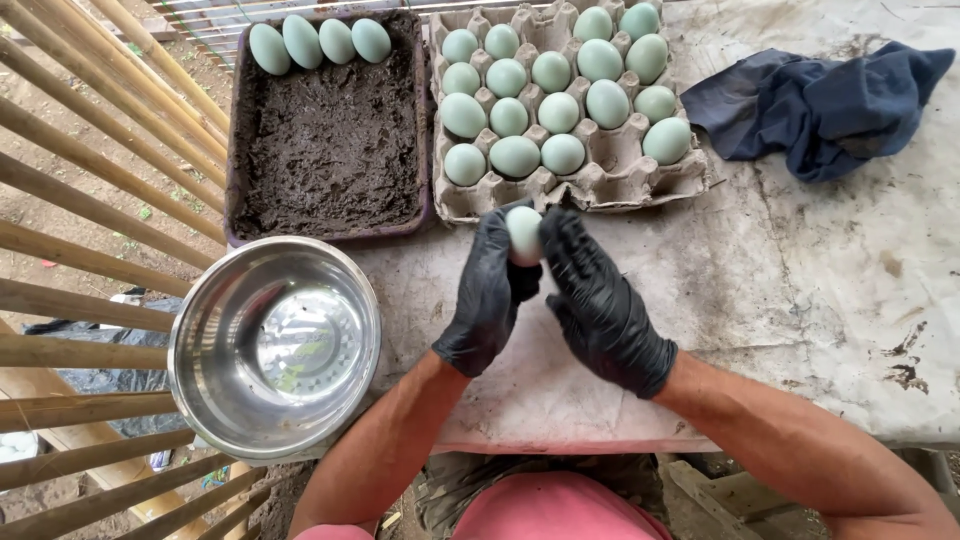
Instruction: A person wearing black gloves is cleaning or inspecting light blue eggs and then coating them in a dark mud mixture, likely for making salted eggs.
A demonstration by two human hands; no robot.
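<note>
Both my hands wear black gloves and hold one pale green egg (524, 234) between them above the table. My left hand (487, 295) grips its left side, my right hand (598, 300) its right side. Just beyond the egg lies a cardboard egg tray (610, 178) with several pale green eggs (515, 155) in its cups. To the left of that stands a dark tray of mud (330, 140) with several eggs (320, 42) lined along its far edge.
A shiny steel bowl (273, 345) sits at the table's left front corner. A dark blue cloth (825, 105) lies crumpled at the back right. Bamboo slats (90, 200) run along the left. The stained white table (800, 300) extends to the right.
</note>
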